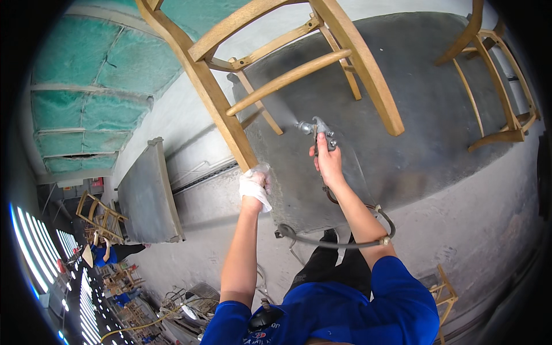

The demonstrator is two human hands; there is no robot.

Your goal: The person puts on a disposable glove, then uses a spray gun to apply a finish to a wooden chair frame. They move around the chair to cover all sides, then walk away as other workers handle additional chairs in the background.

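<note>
A wooden chair frame (213,95) without a seat is held up in front of me, its legs pointing down and toward me. My left hand (256,181), wrapped in a white cloth or glove (253,190), grips the end of one chair leg. In my right hand (329,161) is a metal spray gun (313,127), its nozzle turned left toward the chair. A faint mist shows at the nozzle. From below the gun, a grey hose (339,245) loops around my right forearm.
Beneath the chair lies a dark grey board (414,144). Another wooden chair (497,92) stands at the right. Green filter panels (86,103) line the left. A grey panel (150,198) leans there. Farther left, a person in blue (105,255) is beside a chair (100,215).
</note>
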